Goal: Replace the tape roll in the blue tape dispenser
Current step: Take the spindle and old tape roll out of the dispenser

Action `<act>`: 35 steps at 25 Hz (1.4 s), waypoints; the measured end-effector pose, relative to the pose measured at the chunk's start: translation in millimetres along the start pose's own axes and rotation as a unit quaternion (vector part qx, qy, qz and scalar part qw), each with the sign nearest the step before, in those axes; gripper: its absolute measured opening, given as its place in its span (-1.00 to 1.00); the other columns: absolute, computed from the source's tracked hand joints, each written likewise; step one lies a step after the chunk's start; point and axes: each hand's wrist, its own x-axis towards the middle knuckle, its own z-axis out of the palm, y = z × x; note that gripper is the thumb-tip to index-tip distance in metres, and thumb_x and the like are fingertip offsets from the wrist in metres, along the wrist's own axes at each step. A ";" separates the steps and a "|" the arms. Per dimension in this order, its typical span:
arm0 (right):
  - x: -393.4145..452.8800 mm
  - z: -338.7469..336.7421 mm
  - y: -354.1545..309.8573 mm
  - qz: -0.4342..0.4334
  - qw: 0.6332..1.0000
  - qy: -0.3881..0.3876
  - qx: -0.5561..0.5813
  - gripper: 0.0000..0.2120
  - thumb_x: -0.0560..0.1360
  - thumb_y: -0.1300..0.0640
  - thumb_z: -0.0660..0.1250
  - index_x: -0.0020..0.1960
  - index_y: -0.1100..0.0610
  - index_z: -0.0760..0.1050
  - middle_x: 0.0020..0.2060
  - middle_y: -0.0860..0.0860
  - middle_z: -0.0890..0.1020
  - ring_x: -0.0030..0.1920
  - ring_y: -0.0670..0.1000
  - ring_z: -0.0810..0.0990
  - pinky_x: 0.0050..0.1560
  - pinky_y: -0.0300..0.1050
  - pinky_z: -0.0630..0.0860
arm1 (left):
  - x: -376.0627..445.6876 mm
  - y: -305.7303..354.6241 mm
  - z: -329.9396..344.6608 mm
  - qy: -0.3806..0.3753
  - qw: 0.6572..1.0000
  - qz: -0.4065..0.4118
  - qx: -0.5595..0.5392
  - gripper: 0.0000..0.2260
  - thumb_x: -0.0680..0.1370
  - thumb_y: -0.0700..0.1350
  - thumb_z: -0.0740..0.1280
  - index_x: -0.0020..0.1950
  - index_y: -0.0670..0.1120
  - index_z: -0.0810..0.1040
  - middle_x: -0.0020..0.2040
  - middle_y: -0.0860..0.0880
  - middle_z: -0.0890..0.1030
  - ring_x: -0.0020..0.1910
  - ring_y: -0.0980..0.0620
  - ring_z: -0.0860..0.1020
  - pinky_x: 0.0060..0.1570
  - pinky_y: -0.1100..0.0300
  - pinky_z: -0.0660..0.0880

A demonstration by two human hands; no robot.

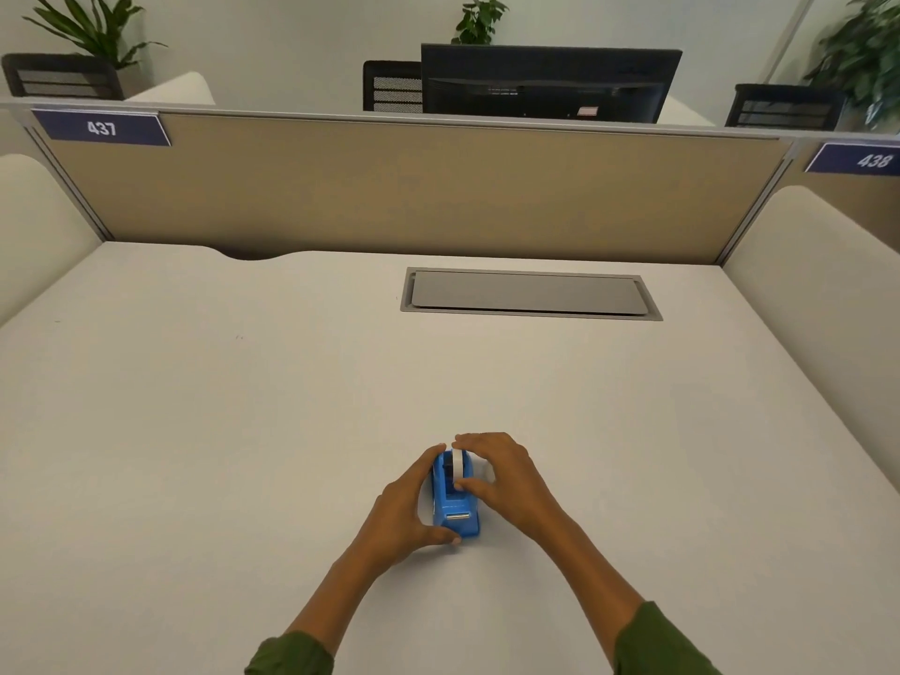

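Observation:
The blue tape dispenser [454,509] stands on the white desk [243,431], its cutter end toward me. A white tape roll [458,464] sits in its top slot. My left hand [406,511] wraps the dispenser's left side, fingers at its far end and thumb at the near corner. Over the right side curls my right hand [504,479], with forefinger on top of the roll and thumb pressed against the roll's near edge. Most of the roll is hidden by the housing and my fingers.
A grey cable hatch [530,293] is set into the desk farther back. A tan partition [414,187] closes the far edge, cream side panels [818,304] flank it. A monitor [545,85] stands beyond the partition.

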 end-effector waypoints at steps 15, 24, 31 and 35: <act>-10.2 -41.2 -32.6 -0.024 0.966 0.037 0.256 -0.58 0.35 0.31 0.47 0.13 -0.02 0.55 0.06 -0.05 0.62 0.00 -0.15 0.63 -0.07 -0.34 0.55 | -9.9 59.9 -30.3 0.129 0.941 0.007 -0.313 -0.81 0.46 -0.16 0.40 0.05 -0.01 0.65 -0.02 0.02 0.70 -0.03 0.07 0.66 -0.01 0.27 0.58; -9.4 -49.9 -39.3 -0.030 0.959 0.013 0.283 -0.65 0.36 0.22 0.48 0.10 -0.06 0.57 0.01 -0.07 0.65 -0.02 -0.13 0.64 -0.07 -0.37 0.53 | -4.4 69.2 -29.3 0.180 0.929 -0.026 -0.322 -0.90 0.42 -0.17 0.44 -0.09 -0.01 0.67 -0.17 -0.01 0.72 -0.20 0.07 0.68 -0.15 0.32 0.54; -9.6 -53.4 -37.9 -0.047 0.952 0.043 0.299 -0.64 0.35 0.26 0.48 0.10 -0.01 0.59 0.05 -0.02 0.62 0.00 -0.06 0.62 -0.04 -0.36 0.52 | 1.0 66.7 -27.4 0.206 0.906 -0.083 -0.362 -0.93 0.47 -0.16 0.38 -0.16 -0.07 0.66 -0.24 -0.06 0.70 -0.25 -0.04 0.67 -0.04 0.15 0.57; 6.9 -55.6 -26.8 0.013 0.951 0.102 0.292 -0.56 0.28 0.23 0.54 0.12 -0.01 0.56 -0.03 -0.02 0.65 -0.07 -0.12 0.63 -0.08 -0.34 0.56 | -1.2 59.0 -29.7 0.175 0.913 -0.087 -0.357 -0.87 0.47 -0.16 0.38 -0.03 -0.16 0.65 -0.14 -0.09 0.70 -0.25 0.00 0.67 -0.10 0.18 0.62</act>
